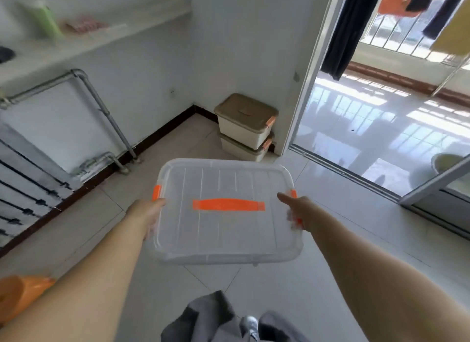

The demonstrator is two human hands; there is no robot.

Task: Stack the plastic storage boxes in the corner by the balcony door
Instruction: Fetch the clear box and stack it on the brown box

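A: The clear box (226,212) is held up off the floor, lid on, orange handle (229,204) lying flat across the top. It is carried level, out in front of the body, well short of the corner.

B: And the grip?

A: The left hand (148,212) is clamped on the left side, thumb lying over the lid edge by the orange clip (157,192). The right hand (296,209) is wrapped on the right side the same way, thumb on top. The fingers underneath cannot be seen.

B: The target?

A: Two beige boxes (245,126) are already stacked in the corner, just beside the door frame (309,69), brown lid (245,107) uppermost. The clear box looks wider than that lid, though the lens may be exaggerating it.

B: So care is called for.

A: It is. The box should be kept level on the approach and brought down squarely over the brown lid, centred, long sides matched. The wall and the frame should be cleared on the way in. Both grips are best kept until the weight is felt to settle without rocking. A pipe (112,117) runs down the left wall, well apart from the path.
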